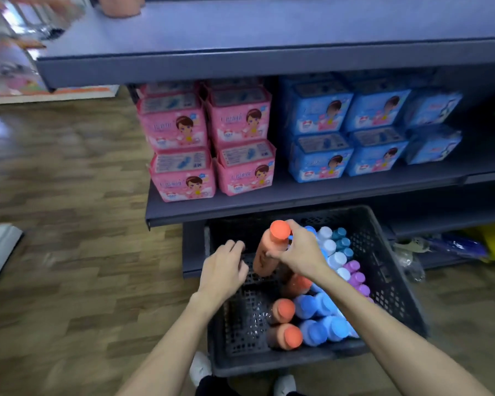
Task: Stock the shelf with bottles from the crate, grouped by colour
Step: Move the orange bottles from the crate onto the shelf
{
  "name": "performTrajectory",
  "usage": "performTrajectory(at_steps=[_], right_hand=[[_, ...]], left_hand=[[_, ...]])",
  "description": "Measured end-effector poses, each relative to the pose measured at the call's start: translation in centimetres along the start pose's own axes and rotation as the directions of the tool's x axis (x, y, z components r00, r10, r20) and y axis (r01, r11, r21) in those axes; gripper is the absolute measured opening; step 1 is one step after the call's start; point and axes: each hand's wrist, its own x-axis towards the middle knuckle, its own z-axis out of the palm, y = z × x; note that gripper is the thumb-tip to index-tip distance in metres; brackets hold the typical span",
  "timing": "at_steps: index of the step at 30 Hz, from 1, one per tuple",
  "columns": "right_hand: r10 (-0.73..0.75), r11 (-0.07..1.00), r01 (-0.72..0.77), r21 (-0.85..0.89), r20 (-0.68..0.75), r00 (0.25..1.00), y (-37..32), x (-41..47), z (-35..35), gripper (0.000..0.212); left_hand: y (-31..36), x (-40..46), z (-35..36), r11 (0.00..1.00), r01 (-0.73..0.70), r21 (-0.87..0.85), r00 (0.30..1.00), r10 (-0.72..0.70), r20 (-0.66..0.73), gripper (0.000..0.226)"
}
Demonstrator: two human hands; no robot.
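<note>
Head view: crate (397,284) on floor, just below lower shelf (326,195). Right hand (297,248) grasps orange bottle (265,258) near cap, raised above crate's left part. Left hand (222,265) beside it, fingers loosely curled, holding nothing. Orange, blue, white, teal, purple bottles remain inside crate. Top shelf (269,32) above crate nearly bare: stocking looks barely begun.

Bare forearms (383,332), no sleeves; white shoes (200,367); dark trousers (212,387).

Tilted orange bottle (267,252) above black crate (389,261) of seemingly upright bottles.
</note>
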Motion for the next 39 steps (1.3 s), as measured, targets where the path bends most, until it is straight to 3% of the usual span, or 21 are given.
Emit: performTrajectory(at_steps=[10, 19, 26, 32, 39], right_hand=[[-0.382, 0.924, 0.381, -0.028, -0.101, 0.919, -7.1, 0.3, -8.7, 0.051], [-0.637, 0.770, 0.633, -0.078, -0.145, 0.757, -18.6, 1.7, -18.8, 0.036], [-0.712, 0.690, 0.724, 0.015, -0.168, 0.682, -28.5, 4.8, -25.7, 0.041], [-0.743, 0.659, 0.752, -0.002, -0.158, 0.650, -34.8, 8.3, -28.3, 0.044], [-0.685, 0.725, 0.688, -0.021, -0.115, 0.719, -36.6, 13.1, -25.4, 0.038]], left_hand=[[2.7, 3.8, -9.7, 0.994, -0.092, 0.052, 0.971, 0.101, -0.216, 0.027], [6.3, 7.6, -24.0, 0.960, -0.154, 0.236, 0.850, 0.250, -0.464, 0.030], [5.6, 10.1, -34.5, 0.944, -0.116, 0.310, 0.762, 0.285, -0.581, 0.023], [3.9, 12.0, -40.6, 0.924, -0.038, 0.380, 0.747, 0.279, -0.604, 0.027], [2.3, 13.6, -41.4, 0.922, 0.015, 0.386, 0.792, 0.225, -0.567, 0.028]])
